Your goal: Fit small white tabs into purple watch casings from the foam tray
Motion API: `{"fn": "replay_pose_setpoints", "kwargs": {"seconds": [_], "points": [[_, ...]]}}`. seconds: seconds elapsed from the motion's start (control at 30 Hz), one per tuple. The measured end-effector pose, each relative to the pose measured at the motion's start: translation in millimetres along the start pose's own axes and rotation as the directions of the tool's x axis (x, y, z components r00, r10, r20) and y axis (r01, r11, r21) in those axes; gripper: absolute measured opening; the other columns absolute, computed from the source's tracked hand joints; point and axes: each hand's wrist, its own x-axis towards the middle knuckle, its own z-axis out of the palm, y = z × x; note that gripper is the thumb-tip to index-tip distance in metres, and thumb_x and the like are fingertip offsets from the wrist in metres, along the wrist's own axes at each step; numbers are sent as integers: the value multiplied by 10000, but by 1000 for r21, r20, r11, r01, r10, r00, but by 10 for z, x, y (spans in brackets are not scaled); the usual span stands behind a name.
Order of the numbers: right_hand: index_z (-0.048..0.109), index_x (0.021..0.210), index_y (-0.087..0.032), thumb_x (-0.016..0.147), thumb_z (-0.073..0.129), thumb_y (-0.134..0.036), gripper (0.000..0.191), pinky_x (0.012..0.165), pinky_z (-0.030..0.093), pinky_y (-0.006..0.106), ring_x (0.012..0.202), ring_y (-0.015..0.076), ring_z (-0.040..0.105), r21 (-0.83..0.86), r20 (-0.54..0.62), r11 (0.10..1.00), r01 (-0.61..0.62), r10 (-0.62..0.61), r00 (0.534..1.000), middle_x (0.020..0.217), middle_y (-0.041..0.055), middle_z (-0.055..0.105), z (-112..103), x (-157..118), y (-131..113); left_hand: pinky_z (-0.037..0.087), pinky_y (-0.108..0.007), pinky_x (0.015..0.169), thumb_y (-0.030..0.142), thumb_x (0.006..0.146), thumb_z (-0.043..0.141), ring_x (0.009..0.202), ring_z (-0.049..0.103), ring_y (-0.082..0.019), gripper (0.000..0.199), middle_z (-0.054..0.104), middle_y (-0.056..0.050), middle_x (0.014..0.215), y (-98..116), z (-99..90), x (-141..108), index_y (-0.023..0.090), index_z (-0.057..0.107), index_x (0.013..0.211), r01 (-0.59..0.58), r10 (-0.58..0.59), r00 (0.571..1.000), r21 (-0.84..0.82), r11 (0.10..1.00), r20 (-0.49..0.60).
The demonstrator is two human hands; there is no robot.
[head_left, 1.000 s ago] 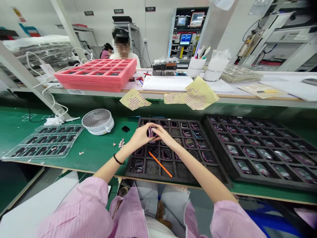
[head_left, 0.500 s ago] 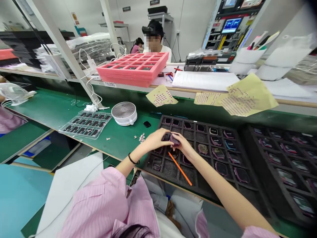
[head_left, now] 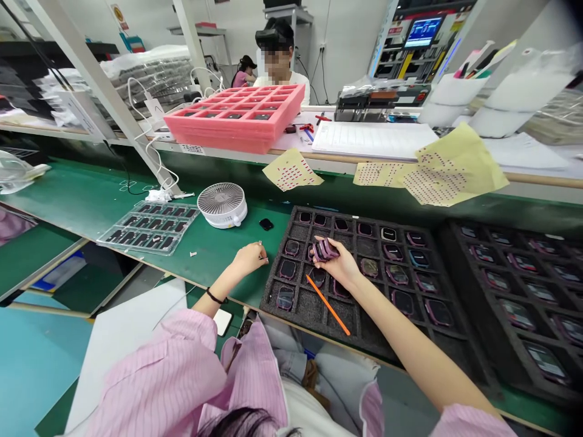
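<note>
The right hand (head_left: 342, 265) has its grip closed round a purple-framed stack (head_left: 324, 250), best held snug; whether the left hand (head_left: 248, 259) grips anything, I can't tell.

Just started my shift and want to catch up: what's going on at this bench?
A person's right hand holds several purple-framed devices together above a black foam tray. The left hand is down by some small pale pieces on the green bench; whether it grips one is unclear. An orange stick lies across the tray.
</note>
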Motion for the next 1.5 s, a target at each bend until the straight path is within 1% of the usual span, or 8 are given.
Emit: {"fn": "replay_pose_setpoints", "kwargs": {"seconds": [0.13, 0.23, 0.33, 0.43, 0.5, 0.6, 0.8, 1.5], "points": [[587, 1035, -153, 868, 423, -292, 273, 483, 449, 295, 552, 193, 610, -1, 14, 1000, 11, -11, 1000, 715, 83, 688, 7, -8, -2, 453, -239, 643, 239, 796, 635, 815, 642, -193, 80, 693, -43, 861, 13, -111, -11, 173, 679, 788, -37, 35, 999, -53, 998, -33], [582, 1054, -147, 878, 401, -295, 293, 472, 440, 287, 549, 190, 607, 4, 50, 1000, -16, 15, 999, 729, 89, 689, 22, -23, -1, 441, -237, 611, 275, 838, 603, 693, 606, -157, 134, 675, -36, 769, 155, -173, -22, 156, 665, 841, -248, 207, 951, -170, 954, -228], [573, 1068, -150, 884, 391, -304, 301, 468, 437, 291, 554, 197, 612, 22, 98, 999, -49, 47, 994, 748, 94, 692, 49, -52, 2, 464, -244, 676, 285, 869, 577, 737, 592, -144, 158, 674, -49, 817, 378, -163, 22, 153, 663, 872, -598, 488, 768, -193, 778, -416], [564, 1078, -156, 893, 375, -299, 301, 461, 430, 296, 548, 200, 610, 55, 146, 996, -73, 64, 987, 757, 79, 684, 89, -96, -3, 481, -264, 770, 266, 894, 545, 838, 607, -149, 167, 682, -66, 869, 551, -117, 102, 162, 675, 880, -803, 668, 575, -169, 572, -471], [560, 1086, -155, 904, 352, -291, 308, 457, 422, 295, 541, 199, 603, 82, 173, 993, -85, 69, 983, 743, 63, 670, 114, -120, -11, 487, -272, 797, 248, 892, 550, 860, 616, -150, 159, 688, -73, 882, 603, -98, 146, 159, 681, 876, -855, 717, 506, -166, 492, -479], [553, 1102, -152, 914, 325, -289, 326, 440, 394, 287, 531, 198, 590, 110, 197, 989, -96, 73, 978, 731, 54, 653, 137, -135, -21, 494, -271, 798, 226, 875, 577, 857, 623, -148, 131, 697, -78, 885, 615, -105, 172, 154, 686, 871, -883, 741, 461, -166, 439, -488], [538, 1144, -145, 920, 312, -310, 358, 433, 353, 267, 527, 186, 564, 145, 226, 983, -114, 79, 971, 739, 59, 647, 149, -150, -41, 498, -279, 795, 229, 873, 580, 851, 625, -150, 136, 699, -81, 886, 603, -183, 138, 162, 698, 884, -896, 773, 439, -166, 411, -458], [582, 996, -166, 886, 379, -324, 280, 387, 326, 237, 478, 170, 570, 53, 288, 988, -144, 123, 950, 676, 41, 649, 203, -212, 15, 458, -313, 894, 360, 817, 641, 973, 577, -178, 205, 599, -82, 965, 569, -265, 181, 182, 737, 850, -783, 796, 569, -429, 450, -204]]}}
